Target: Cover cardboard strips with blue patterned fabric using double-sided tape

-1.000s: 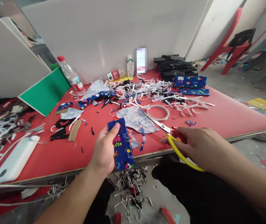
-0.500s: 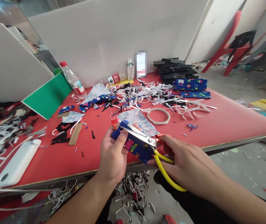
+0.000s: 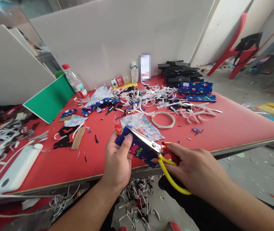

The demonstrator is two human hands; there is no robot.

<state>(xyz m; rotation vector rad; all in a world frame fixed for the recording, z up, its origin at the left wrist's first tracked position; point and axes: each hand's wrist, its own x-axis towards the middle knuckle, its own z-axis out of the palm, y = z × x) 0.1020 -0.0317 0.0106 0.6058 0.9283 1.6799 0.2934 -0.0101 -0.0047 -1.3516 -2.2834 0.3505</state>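
Observation:
In my left hand (image 3: 119,155) is a blue patterned cloth piece (image 3: 140,150), gripped near its left end with the thumb on top. A red tassel (image 3: 118,129) sticks out at that end. My right hand (image 3: 187,163) is closed on scissors (image 3: 154,145) with yellow and red handles. The blades lie along the cloth's upper edge, nearly together, their tips by my left thumb. Fingertips of my right hand are close to the cloth's lower right corner. Behind the cloth, a pale patterned scrap (image 3: 141,123) lies on the red table (image 3: 194,141).
A roll of white tape (image 3: 163,120) lies beyond my hands, before a heap of white strips (image 3: 149,96). Black pieces (image 3: 181,72) and blue cloth pieces (image 3: 196,87) are stacked behind. On the left are a bottle (image 3: 76,83), a green board (image 3: 49,99) and a white device (image 3: 18,168).
The scissor blades have come closer together along the cloth's edge. The cloth and my left hand have shifted very slightly to the right.

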